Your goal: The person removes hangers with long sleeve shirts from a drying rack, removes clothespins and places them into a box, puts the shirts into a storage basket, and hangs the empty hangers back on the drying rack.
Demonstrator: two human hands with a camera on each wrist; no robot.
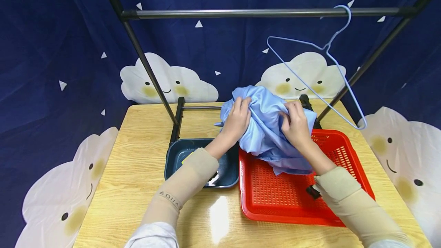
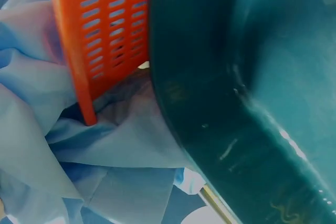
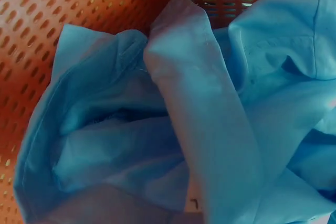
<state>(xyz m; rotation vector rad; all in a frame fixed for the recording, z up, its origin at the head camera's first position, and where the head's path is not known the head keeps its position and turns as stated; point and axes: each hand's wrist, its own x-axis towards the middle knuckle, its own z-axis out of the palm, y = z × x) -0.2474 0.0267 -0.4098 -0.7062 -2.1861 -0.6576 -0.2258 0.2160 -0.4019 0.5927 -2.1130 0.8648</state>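
Observation:
A crumpled light blue shirt (image 1: 263, 125) hangs over the back left part of a red plastic basket (image 1: 275, 213), partly inside it. My left hand (image 1: 237, 117) pinches the cloth on its left side. On the right side, my right hand (image 1: 295, 124) grips another fold between thumb and fingers. Up close in the right wrist view, a pointed strip of the shirt (image 3: 199, 98) lies across other folds inside the basket. In the left wrist view, some of the shirt (image 2: 31, 98) drapes around the basket's rim (image 2: 79, 77).
A dark teal basin (image 1: 229, 181) with small items stands left of the basket, partly behind my left arm. Above, a black rack's metal bar (image 1: 220, 13) carries a light blue hanger (image 1: 310, 83) on the right. A patterned navy curtain hangs behind the wooden table (image 1: 134, 156).

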